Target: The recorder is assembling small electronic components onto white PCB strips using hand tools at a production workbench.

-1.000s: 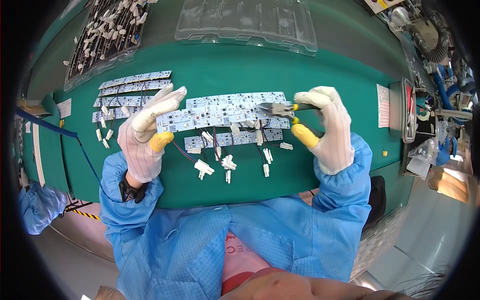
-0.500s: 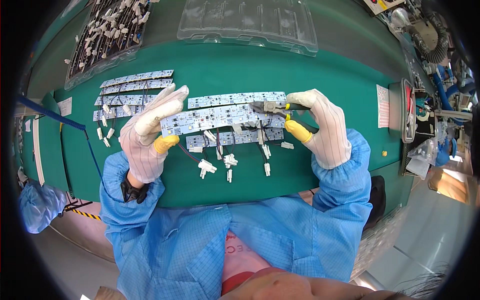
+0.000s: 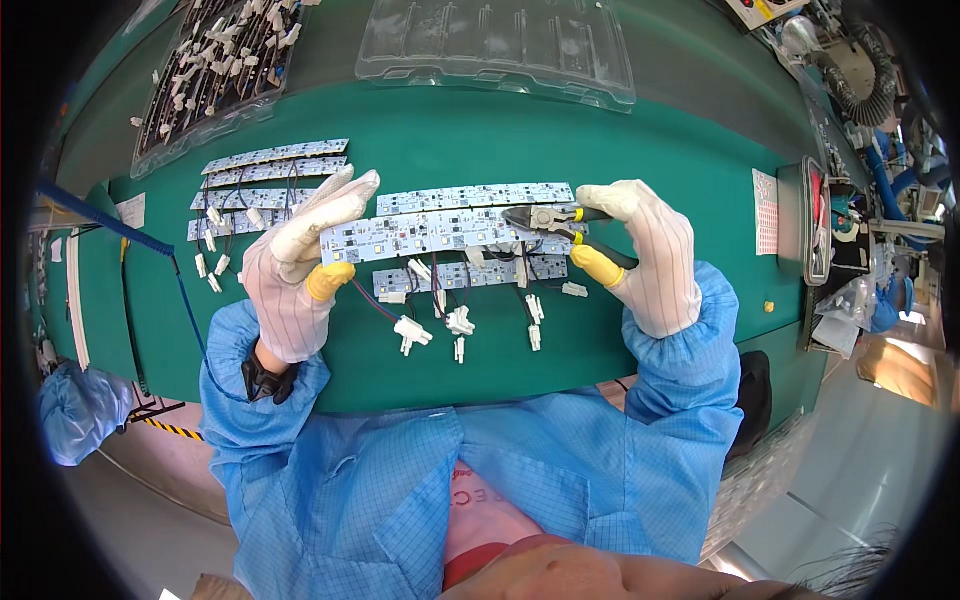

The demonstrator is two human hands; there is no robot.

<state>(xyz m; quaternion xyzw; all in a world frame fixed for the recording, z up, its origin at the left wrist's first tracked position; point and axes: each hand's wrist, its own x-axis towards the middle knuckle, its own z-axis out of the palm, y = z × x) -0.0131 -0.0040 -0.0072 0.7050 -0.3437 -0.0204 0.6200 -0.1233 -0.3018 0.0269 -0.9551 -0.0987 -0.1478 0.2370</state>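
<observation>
My gloved left hand [image 3: 305,255] pinches the left end of a white circuit board strip [image 3: 410,233], its yellow-capped thumb on the near edge. In my gloved right hand [image 3: 640,250] is a pair of cutting pliers [image 3: 545,217] with black and yellow handles. The pliers' jaws lie over the strip's right part; whether they touch it I cannot tell. Behind the held strip lies another board strip [image 3: 480,196], and nearer to me a third [image 3: 480,273]. White connectors [image 3: 411,333] on dark wires hang from the boards toward me.
Left of my left hand lie several wired board strips [image 3: 272,158]. A clear tray full of wired boards [image 3: 215,75] stands far left, a clear plastic tray [image 3: 495,45] at the back. A blue coiled cord [image 3: 105,215] crosses the left side. A lidded box [image 3: 815,225] sits right.
The held strip and my left hand have shifted very slightly. The pliers have moved a little to the right, staying over the strip's right part.
</observation>
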